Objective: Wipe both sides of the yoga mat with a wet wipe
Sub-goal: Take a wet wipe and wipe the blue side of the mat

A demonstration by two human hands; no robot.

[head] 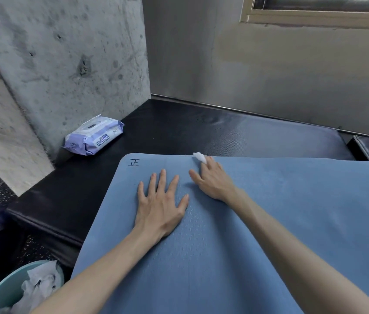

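- The blue mat (258, 223) lies spread flat over a black padded bench (179, 130), its far edge running across the middle of the view.
- A dark handwritten mark (133, 163) sits near the mat's far left corner.
- The left hand (161, 205) lies palm down on the mat, fingers straight and spread, grasping nothing.
- The right hand (210, 180) rests on the mat just beside the left, near the far edge, with a small white wipe (199, 157) under its fingertips; whether the fingers pinch it or only press it down cannot be told.
- A pack of wipes (94, 138) leans against the concrete pillar (66, 64) at the bench's far left, well apart from the mat.
- A teal bin (9, 288) with crumpled white wipes inside stands at the lower left.
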